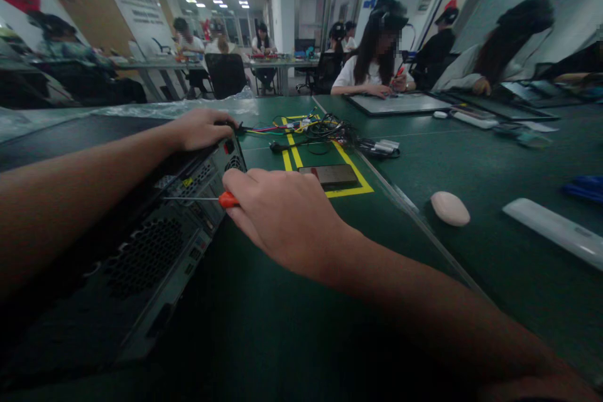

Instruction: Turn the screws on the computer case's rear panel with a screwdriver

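A black computer case lies at the left, its rear panel with vent grille and ports facing right. My right hand is wrapped round the orange handle of a screwdriver. The thin shaft points left, and its tip reaches the upper part of the rear panel; whether it sits in a screw I cannot tell. My left hand rests on the far top corner of the case, fingers bent over the edge and partly hidden. Just beyond that corner, coloured cables run to the right.
A bundle of black cables and a dark flat block lie within yellow tape. To the right are a pale computer mouse and a long white object. A co-worker sits across the green table.
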`<state>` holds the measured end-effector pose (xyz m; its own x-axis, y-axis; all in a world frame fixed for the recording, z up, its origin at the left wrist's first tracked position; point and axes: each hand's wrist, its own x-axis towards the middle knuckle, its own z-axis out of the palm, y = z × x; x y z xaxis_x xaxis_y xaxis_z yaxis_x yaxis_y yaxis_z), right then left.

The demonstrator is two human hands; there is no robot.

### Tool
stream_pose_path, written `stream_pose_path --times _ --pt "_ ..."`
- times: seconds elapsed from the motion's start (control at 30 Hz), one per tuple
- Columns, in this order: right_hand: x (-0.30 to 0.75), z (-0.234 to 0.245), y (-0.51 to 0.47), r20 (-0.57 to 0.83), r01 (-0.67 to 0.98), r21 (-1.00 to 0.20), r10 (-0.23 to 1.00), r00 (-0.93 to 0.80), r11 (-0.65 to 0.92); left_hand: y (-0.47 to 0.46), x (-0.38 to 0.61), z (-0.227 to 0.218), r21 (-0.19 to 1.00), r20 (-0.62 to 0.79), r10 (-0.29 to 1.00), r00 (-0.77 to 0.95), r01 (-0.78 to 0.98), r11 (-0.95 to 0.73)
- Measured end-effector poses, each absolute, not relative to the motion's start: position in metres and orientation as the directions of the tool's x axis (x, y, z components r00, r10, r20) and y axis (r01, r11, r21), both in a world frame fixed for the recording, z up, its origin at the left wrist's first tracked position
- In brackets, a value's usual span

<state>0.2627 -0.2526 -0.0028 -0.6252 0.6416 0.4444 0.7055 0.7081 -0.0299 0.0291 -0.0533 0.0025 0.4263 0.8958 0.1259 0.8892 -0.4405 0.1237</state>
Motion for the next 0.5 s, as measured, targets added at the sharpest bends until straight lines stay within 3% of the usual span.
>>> stream_pose_path --times 0.5 --pt "0.262 0.002 -0.253 0.399 0.712 -0.073 0.675 -0.620 0.698 -0.043 0.024 -0.004 0.133 0.171 0.904 0.393 0.899 -0.416"
